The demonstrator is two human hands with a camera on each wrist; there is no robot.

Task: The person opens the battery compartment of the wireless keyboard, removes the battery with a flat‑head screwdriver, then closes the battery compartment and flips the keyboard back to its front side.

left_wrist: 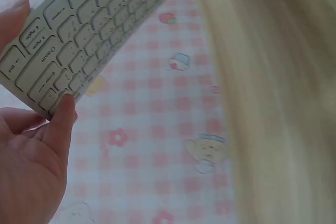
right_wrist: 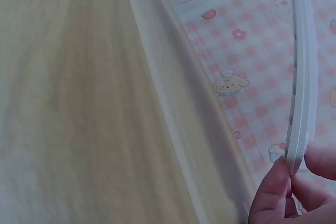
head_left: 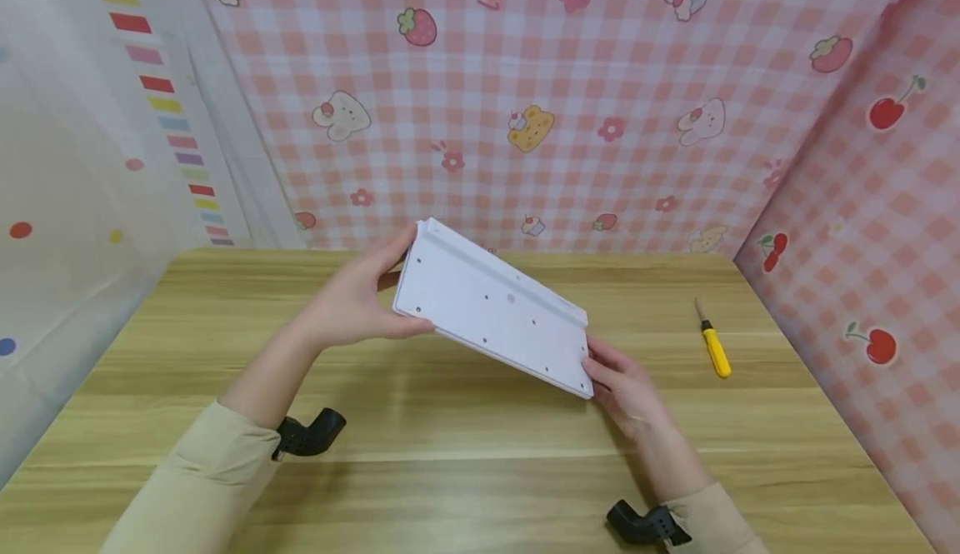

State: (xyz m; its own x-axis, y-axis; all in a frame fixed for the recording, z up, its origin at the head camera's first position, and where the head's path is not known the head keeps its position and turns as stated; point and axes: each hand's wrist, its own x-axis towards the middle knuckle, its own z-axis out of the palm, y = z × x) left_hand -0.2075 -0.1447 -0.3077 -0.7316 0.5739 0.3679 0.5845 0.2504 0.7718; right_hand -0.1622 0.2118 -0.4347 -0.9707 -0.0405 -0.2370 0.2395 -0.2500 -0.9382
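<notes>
Between both hands a white keyboard (head_left: 495, 308) is held up above the table, its screw-dotted underside toward the head camera and tilted down to the right. My left hand (head_left: 360, 291) grips its upper left end, thumb along the lower edge. In the left wrist view the keys of the keyboard (left_wrist: 86, 30) face the other way, with fingers of the left hand (left_wrist: 31, 166) at its corner. The lower right end is pinched by my right hand (head_left: 622, 383). Edge-on, the keyboard (right_wrist: 299, 87) shows thin in the right wrist view, between thumb and fingers of the right hand (right_wrist: 294, 192).
A screwdriver with a yellow handle (head_left: 716, 354) lies on the wooden table (head_left: 450, 471) at the right. Pink checked cloth (head_left: 480, 121) hangs behind the table, and more covers the right side. A white sheet with coloured dots (head_left: 67, 162) hangs at the left.
</notes>
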